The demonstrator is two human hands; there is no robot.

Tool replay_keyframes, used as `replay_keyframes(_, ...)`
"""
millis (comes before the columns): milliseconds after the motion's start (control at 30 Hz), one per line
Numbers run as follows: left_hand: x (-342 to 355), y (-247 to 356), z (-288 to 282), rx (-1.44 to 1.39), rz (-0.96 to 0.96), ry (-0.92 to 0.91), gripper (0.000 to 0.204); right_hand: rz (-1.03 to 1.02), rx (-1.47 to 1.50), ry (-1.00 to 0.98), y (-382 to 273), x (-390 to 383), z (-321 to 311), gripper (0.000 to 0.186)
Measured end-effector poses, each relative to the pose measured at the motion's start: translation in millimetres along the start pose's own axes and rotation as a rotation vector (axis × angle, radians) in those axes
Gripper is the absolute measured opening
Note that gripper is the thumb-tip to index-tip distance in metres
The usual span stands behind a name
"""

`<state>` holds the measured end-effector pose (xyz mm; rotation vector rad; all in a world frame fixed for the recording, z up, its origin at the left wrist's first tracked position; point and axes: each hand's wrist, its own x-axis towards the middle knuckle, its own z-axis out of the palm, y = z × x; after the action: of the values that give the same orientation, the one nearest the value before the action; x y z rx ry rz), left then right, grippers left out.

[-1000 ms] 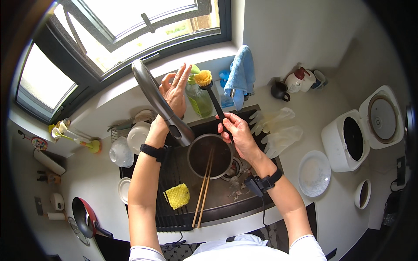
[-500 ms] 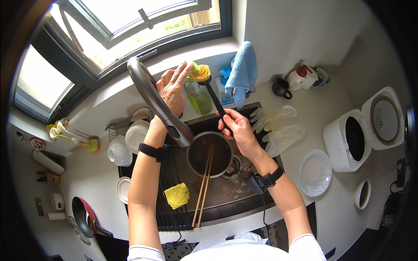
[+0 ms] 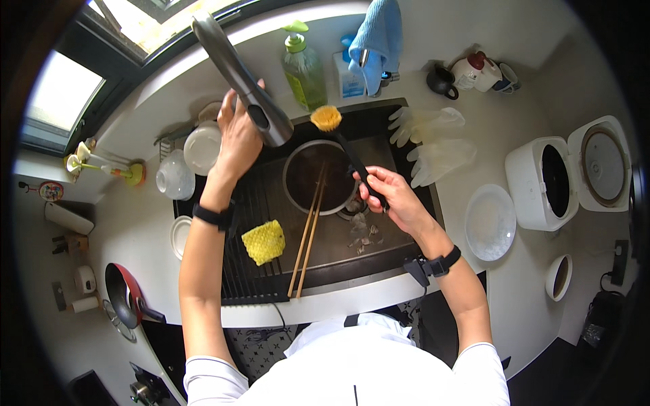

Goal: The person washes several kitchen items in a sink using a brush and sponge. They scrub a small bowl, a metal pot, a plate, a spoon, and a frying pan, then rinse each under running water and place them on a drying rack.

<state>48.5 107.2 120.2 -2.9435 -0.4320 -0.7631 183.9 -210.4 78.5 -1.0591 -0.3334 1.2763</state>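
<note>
My left hand is raised at the steel faucet, its fingers partly behind the spout; I cannot tell whether they grip it. In my right hand is a black-handled brush with yellow bristles, its head just above the back rim of a steel pot in the sink. The pot holds dark liquid, with wooden chopsticks leaning out of it. A yellow sponge lies left of them. A green soap bottle stands behind the brush.
Pale gloves lie at the sink's right, near a plate and an open rice cooker. A blue cloth hangs behind. Dishes and a red pan are on the left. Food scraps lie in the sink.
My left hand has left the soap pump and moved down and left along the faucet. The brush has come closer to the pot. The whole view has shifted, with things higher in the picture.
</note>
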Motion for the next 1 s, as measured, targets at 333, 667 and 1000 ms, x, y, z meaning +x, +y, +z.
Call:
replay_keyframes(333,-208.6,96.2,-65.9,-0.066,-0.252,-0.525,0.089,0.126,-0.006,0.092,43.1,-68.0,-11.7,0.022)
replay_keyframes(667,-236.0,80.3,-50.8,-0.267,-0.313,-0.331,0.036,0.112,0.007,0.122,54.6,-77.5,0.9,0.025)
replay_keyframes(1000,-197.9,4.3,-53.1,-0.835,-0.85,0.302,0.017,0.069,-0.003,0.198,53.6,-87.6,-4.3,0.024)
